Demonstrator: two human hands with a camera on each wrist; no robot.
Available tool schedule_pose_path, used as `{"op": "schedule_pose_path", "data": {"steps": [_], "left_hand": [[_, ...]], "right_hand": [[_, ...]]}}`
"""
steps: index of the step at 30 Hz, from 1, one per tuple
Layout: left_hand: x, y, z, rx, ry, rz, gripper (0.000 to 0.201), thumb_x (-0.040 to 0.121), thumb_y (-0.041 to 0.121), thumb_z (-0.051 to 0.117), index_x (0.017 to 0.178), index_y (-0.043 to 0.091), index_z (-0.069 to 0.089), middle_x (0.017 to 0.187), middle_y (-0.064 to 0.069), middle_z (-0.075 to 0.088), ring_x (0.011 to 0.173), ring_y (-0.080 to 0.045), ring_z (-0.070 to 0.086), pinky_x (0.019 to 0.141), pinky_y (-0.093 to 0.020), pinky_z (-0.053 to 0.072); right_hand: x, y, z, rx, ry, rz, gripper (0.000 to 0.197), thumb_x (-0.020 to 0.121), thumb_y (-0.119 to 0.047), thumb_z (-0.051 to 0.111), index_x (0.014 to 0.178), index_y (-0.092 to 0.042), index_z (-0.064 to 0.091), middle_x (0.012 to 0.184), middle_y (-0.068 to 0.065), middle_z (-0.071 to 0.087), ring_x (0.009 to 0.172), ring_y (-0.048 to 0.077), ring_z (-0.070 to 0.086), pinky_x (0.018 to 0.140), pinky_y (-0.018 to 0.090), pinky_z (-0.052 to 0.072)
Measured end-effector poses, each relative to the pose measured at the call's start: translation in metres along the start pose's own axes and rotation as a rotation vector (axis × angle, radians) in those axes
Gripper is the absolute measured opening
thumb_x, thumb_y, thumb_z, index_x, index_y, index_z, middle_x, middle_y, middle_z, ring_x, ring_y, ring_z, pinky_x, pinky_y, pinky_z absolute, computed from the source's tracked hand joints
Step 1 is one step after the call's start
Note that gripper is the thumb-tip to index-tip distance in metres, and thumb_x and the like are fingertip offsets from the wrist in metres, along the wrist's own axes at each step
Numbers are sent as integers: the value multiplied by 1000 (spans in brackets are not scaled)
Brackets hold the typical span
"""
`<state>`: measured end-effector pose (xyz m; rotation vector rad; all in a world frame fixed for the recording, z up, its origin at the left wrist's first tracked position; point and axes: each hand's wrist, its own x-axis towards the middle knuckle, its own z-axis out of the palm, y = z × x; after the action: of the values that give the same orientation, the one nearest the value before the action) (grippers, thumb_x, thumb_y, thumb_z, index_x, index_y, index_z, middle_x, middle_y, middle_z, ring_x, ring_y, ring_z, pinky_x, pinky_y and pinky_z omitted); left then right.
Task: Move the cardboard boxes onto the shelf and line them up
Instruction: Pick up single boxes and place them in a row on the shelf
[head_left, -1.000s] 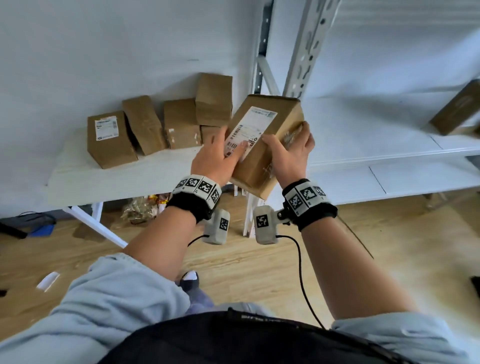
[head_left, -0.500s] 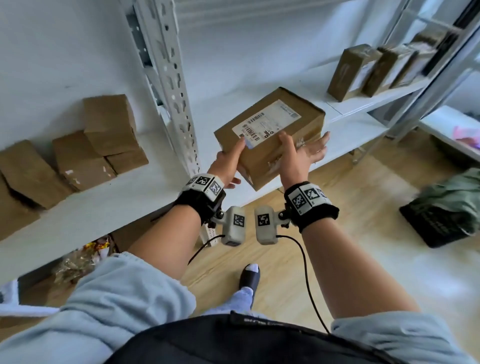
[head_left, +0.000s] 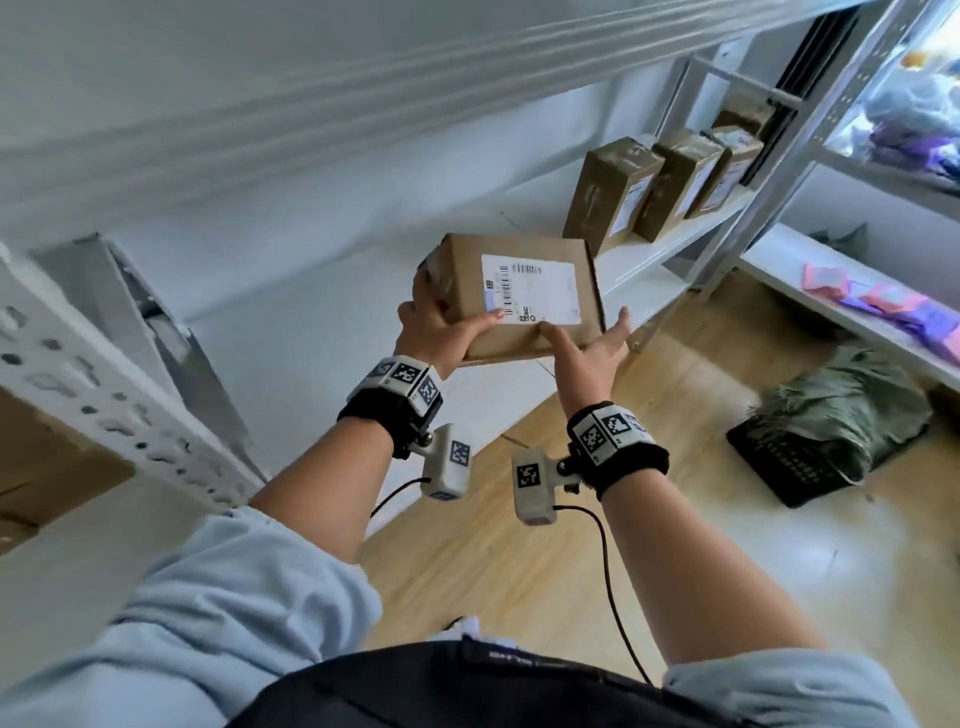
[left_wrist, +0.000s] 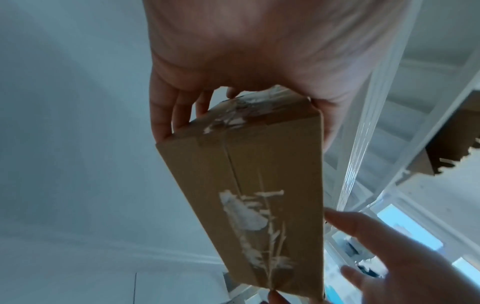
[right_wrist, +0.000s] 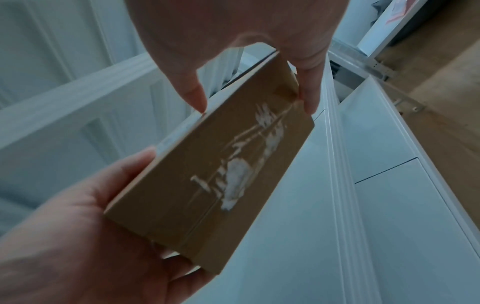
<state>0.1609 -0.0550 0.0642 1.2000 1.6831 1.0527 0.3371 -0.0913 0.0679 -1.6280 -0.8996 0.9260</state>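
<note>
Shipping label (head_left: 530, 288) print (blurred) unreadable

A storeroom or parcel-sorting room: white slotted-steel shelving (head_left: 675, 244) lines a plain wall, labelled cardboard boxes (head_left: 660, 187) stand on it, and a wood-look floor (head_left: 649, 519) lies below the shelving.

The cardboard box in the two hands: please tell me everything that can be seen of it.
The cardboard box is plain brown, oblong and closed. A white shipping label with barcodes faces up; clear tape with whitish scuffs runs along a narrow side. The left hand grips its left end and the right hand holds its near right corner, in the air before the white shelf.
</note>
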Motion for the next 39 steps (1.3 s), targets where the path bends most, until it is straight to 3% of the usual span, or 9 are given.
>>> {"op": "schedule_pose_path", "data": {"steps": [2, 4, 7, 10, 14, 20, 25, 32, 39], "left_hand": [[27, 13, 10, 52, 0, 20, 121, 37, 81, 83, 140, 34, 39, 125, 0, 59, 105, -19, 66, 96, -40, 54], [48, 27, 19, 125, -2, 40, 109, 52, 64, 87, 143, 28, 38, 130, -4, 50, 114, -23, 60, 103, -41, 48], [75, 43, 33, 218, 18, 125, 107, 57, 56, 86, 146, 25, 35, 137, -6, 43, 123, -28, 53, 107, -43, 43], [107, 56, 51, 372, 45, 199, 109, 59, 56, 85, 149, 27, 32, 146, -4, 41, 130, -31, 47, 111, -45, 37], [148, 76, 80, 642, 59, 304, 109, 61, 59, 84, 150, 28, 30, 150, -4, 41, 129, -34, 45, 109, -43, 33], [205, 99, 136, 825, 64, 389, 101, 58, 57, 86, 144, 29, 40, 144, -2, 44, 120, -34, 49, 102, -41, 35], [247, 123, 185, 903, 53, 410, 98, 54, 54, 85, 140, 29, 46, 142, 1, 47, 118, -33, 50, 99, -40, 34], [274, 125, 248, 962, 63, 375, 98, 51, 56, 85, 137, 27, 49, 138, -2, 49, 115, -34, 51, 96, -42, 37], [278, 119, 267, 908, 88, 272, 101, 58, 74, 67, 142, 22, 45, 141, -7, 46, 122, -32, 47, 102, -43, 36]], "right_hand": [[29, 0, 2, -65, 2, 14, 89, 86, -32, 73, 156, -16, 21, 155, 11, 25, 142, 23, 30, 109, 29, 26], [54, 1, 5, -96, -5, 24, 80, 84, -33, 73, 151, -15, 32, 147, 8, 39, 134, 22, 40, 107, 31, 33], [88, 2, 11, -148, -34, 16, 68, 82, -32, 74, 141, -18, 44, 133, 3, 50, 117, 18, 49, 94, 28, 38], [124, 2, 15, -201, -57, 12, 68, 84, -27, 73, 144, -17, 43, 132, 4, 50, 114, 14, 48, 90, 25, 35], [182, -1, 20, -265, -76, -45, 73, 85, -26, 73, 148, -18, 36, 146, 8, 45, 133, 22, 45, 105, 34, 40], [280, -15, 23, -307, -177, -199, 76, 83, -12, 73, 149, -22, 37, 145, 4, 47, 131, 18, 47, 110, 37, 41], [352, -28, 17, -233, -139, -287, 43, 95, -7, 56, 137, -14, 52, 131, 5, 59, 117, 19, 58, 101, 37, 49], [420, -34, 10, -87, -84, -275, 34, 94, -34, 54, 121, -14, 61, 114, 4, 65, 104, 20, 61, 94, 43, 51], [442, -12, 12, -233, -194, -264, 34, 97, -32, 58, 124, -11, 62, 119, 6, 63, 108, 18, 54, 91, 27, 42]]}}
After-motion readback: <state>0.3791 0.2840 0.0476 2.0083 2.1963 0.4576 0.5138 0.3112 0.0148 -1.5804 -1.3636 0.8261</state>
